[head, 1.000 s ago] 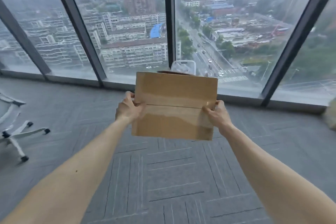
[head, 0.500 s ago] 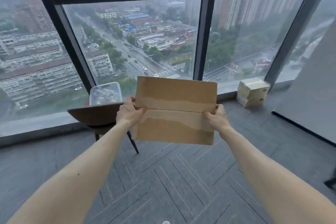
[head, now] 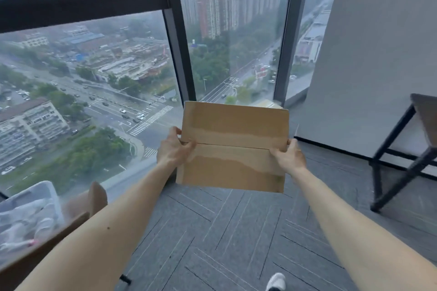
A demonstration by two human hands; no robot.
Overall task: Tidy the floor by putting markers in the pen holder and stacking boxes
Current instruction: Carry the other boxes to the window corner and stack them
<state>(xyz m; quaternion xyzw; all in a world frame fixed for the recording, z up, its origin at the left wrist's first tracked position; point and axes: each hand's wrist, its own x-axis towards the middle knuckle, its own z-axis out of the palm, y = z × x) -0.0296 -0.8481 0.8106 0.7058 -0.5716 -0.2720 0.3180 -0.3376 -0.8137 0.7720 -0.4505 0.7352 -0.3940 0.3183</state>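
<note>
I hold a flat brown cardboard box [head: 234, 146] out in front of me at chest height, its taped top seam facing me. My left hand [head: 173, 147] grips its left edge at the seam. My right hand [head: 289, 156] grips its right edge. Just above the held box's far edge, by the window corner, peeks the pale top of another cardboard box [head: 267, 103]; the rest of it is hidden. No markers or pen holder show.
A brown table [head: 78, 210] at lower left carries a clear plastic bin [head: 28, 210]. A dark-legged stool or table [head: 402, 149] stands at right by the grey wall [head: 369, 54]. Floor-to-ceiling windows [head: 94, 78] run ahead. Grey carpet [head: 224, 231] lies below; a white shoe [head: 275, 281] shows.
My view has swung right and moved forward: the brown table slid to the lower left, the stacked boxes by the window now sit behind the held box, and a dark-legged table appeared at right.
</note>
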